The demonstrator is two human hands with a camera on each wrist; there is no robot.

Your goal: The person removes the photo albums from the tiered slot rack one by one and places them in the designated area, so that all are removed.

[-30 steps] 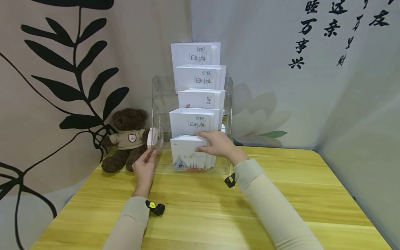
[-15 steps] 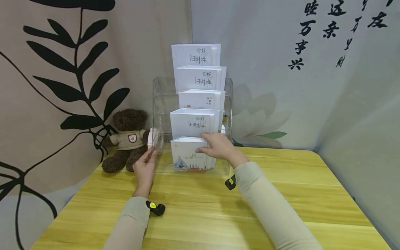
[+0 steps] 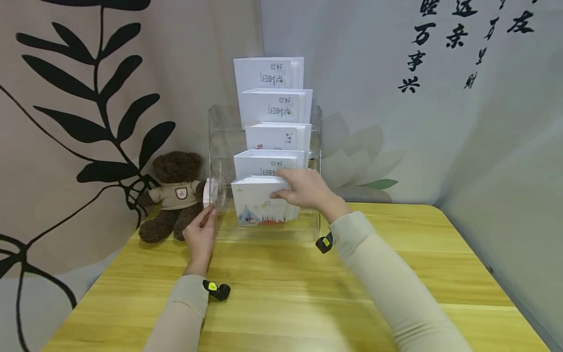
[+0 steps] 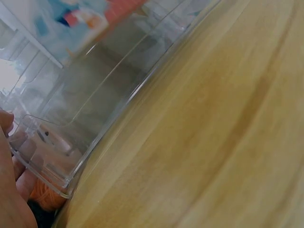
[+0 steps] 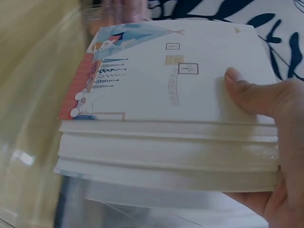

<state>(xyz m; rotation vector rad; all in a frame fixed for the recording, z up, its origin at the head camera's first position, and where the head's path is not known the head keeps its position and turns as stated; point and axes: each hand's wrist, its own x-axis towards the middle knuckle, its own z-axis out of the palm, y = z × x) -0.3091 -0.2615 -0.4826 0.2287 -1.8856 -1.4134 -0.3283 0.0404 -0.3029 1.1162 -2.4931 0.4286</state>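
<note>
In the head view, my right hand grips the front white book, which has a tent picture on its cover. The right wrist view shows the thumb flat on the cover and the fingers behind its thick page block. Several more white books stand in tiers behind it in a clear acrylic rack. My left hand pinches the rack's lower left edge. In the left wrist view, fingers show on both sides of the rack's clear side wall.
A brown teddy bear in a beige shirt sits left of the rack, close to my left hand. A pale round object shows by the rack's left side. The wooden table meets printed curtains at the back.
My right hand has raised the front book a little, and its bottom edge now stands higher in the rack. The left hand stays at the rack's edge. The head view has shifted slightly.
</note>
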